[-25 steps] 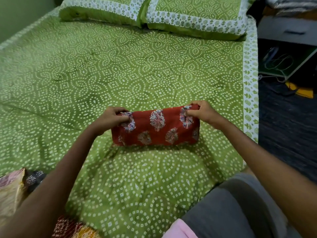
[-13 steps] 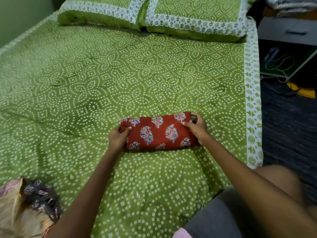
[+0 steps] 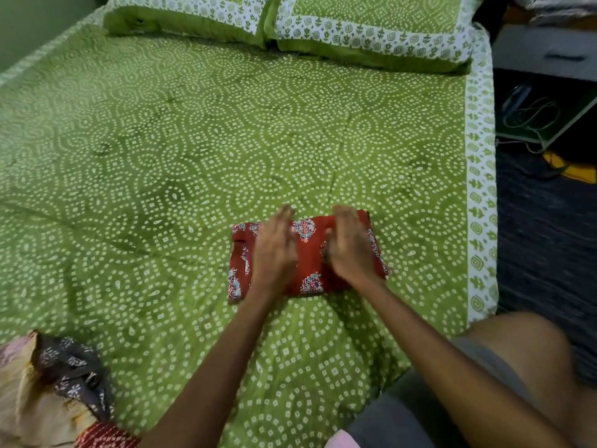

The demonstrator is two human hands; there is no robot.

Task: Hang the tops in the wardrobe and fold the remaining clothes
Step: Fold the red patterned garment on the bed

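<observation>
here we press the folded red garment point(image 3: 308, 253) with left hand point(image 3: 274, 250) and right hand point(image 3: 350, 247), fingers straight, gripping nothing; lifting off unevenly may let it spring open.

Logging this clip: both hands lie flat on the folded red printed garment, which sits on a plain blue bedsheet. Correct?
Not quite. The head view shows the left hand and right hand flat on the folded red printed garment, but the bedsheet is green with white dots.

Folded garment point(image 3: 307, 253) on bed point(image 3: 161, 156) (toward its right edge), both hands flat atop it, left hand point(image 3: 274, 253), right hand point(image 3: 350, 250), pillows point(image 3: 355, 27) behind, clothes pile point(image 3: 48, 392) near left
</observation>
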